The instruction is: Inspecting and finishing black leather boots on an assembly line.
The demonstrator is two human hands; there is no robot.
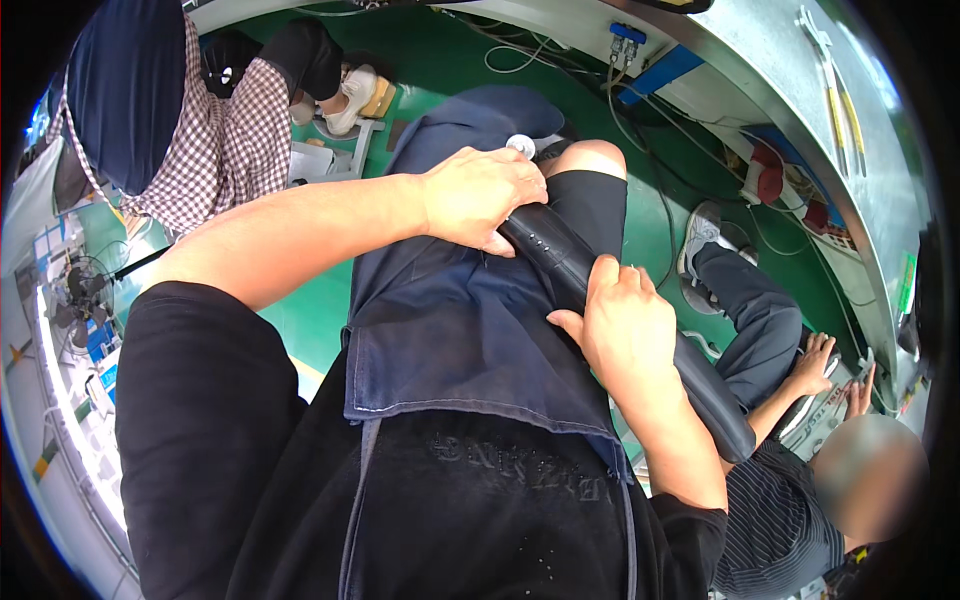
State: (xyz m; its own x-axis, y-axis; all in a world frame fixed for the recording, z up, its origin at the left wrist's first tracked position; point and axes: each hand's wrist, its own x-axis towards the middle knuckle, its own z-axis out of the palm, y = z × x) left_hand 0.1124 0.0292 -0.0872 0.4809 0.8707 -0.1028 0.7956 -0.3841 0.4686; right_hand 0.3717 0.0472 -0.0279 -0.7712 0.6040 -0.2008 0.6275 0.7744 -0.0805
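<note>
Diagonally Clasped, Two-Handed, Above a Green Floor [320, 300]

Held the left forearm [340, 215] angled inward, with the left hand [482, 195] curled tight over the upper end of a black tube [555, 255] and the right hand [632, 325] wrapped around its middle. Looked smooth, dotted near the top and rounded at the lower end, slanting over a navy apron [450, 365] and right thigh [590, 205]. Sat near a metal bench [770, 60] and a striped-shirted co-worker [770, 515].
</note>
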